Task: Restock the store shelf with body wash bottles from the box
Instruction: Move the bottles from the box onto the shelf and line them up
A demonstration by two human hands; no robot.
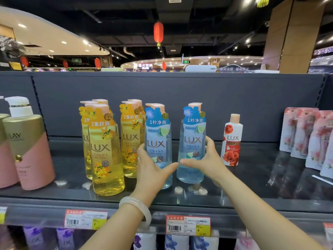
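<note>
Shelf (54,193) front edge, left to right: yellow Lux bottles (106,150); left hand (151,170) curled around left blue Lux bottle (158,141); right hand (207,159) clasping right blue Lux bottle (192,141), likely spacing and facing them; red Lux bottle (231,139). Box unseen.

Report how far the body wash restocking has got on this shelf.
Done: yellow bottles stand grouped on the shelf, with two blue bottles upright beside them. In hand: the left hand is against the left blue bottle and the right hand grips the right blue bottle. Left: bare shelf remains behind and beside them; the box is not in view.
</note>
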